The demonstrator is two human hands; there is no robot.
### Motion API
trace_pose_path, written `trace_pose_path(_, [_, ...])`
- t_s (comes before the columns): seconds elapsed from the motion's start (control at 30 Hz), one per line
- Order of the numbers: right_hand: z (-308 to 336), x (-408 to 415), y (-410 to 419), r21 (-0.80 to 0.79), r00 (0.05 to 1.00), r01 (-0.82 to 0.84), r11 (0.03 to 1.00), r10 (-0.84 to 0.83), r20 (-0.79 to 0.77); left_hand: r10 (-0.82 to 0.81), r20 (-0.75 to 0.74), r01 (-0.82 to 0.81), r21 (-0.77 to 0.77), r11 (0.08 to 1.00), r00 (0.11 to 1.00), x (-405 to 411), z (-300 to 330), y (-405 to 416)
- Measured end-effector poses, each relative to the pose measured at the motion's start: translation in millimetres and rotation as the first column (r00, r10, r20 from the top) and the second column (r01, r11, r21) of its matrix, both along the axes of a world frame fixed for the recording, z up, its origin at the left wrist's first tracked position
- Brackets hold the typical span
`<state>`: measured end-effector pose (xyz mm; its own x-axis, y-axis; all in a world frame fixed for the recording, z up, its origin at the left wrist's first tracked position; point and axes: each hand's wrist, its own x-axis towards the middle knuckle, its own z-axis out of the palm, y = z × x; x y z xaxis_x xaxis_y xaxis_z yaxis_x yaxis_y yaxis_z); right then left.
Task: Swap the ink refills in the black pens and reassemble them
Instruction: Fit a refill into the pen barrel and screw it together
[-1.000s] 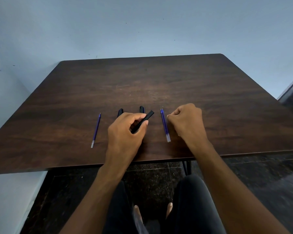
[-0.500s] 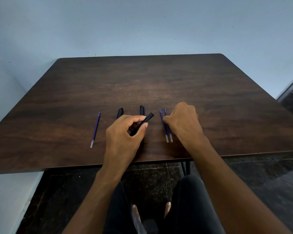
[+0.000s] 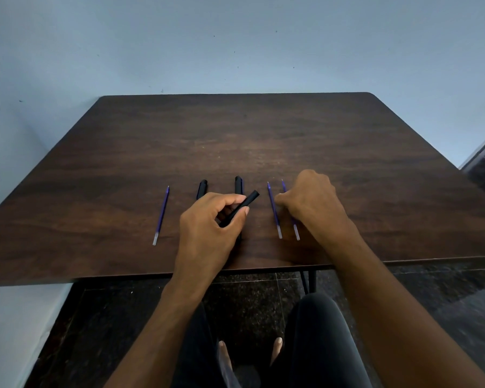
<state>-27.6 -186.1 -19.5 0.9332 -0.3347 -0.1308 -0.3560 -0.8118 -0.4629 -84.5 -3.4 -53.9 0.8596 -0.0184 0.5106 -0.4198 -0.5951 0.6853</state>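
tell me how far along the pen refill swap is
Done: three blue refills lie out on the table, one at left.
In hand: left hand holds a black barrel; right hand rests at the two right refills.
Left: inserting refills, closing every pen.

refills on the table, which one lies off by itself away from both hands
The leftmost blue ink refill, alone to the left of the black pen barrels. The other two refills lie side by side at the right hand.
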Motion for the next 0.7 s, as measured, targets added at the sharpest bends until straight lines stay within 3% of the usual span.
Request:
trace_pose_path(0.07, [3.0,-2.5,-2.8,0.105,0.998,0.023,0.994,-0.029,0.059,0.002,0.0,-0.002,-0.002,1.0,1.0,0.2,0.4,-0.3])
trace_pose_path(0.13, [5.1,-7.2,-6.0,0.336,0.989,0.007,0.942,-0.057,0.139,0.003,-0.003,-0.003,-0.001,1.0,1.0,0.4,0.9,-0.5])
trace_pose_path(0.2, [7.0,-11.9,-8.5,0.587,0.968,-0.039,0.808,-0.116,0.224,0.001,-0.004,-0.001,0.003,1.0,1.0,0.1,1.4,-0.3])
trace_pose_path(0.3, [9.8,-14.9,-7.9,0.777,0.921,-0.131,0.616,-0.215,0.326,0.001,0.001,-0.001,0.003,1.0,1.0,-0.6,1.9,-0.5])
trace_pose_path(0.47, [13.1,-16.0,-5.3,0.892,0.84,-0.237,0.386,-0.38,0.388,-0.005,0.0,0.005,0.013,1.0,1.0,-0.5,2.5,-0.7])
trace_pose_path(0.7, [15.4,-16.5,2.1,0.917,0.811,-0.263,0.301,-0.446,0.379,-0.009,0.006,0.009,-0.003,1.0,1.0,-1.9,2.4,-1.5])
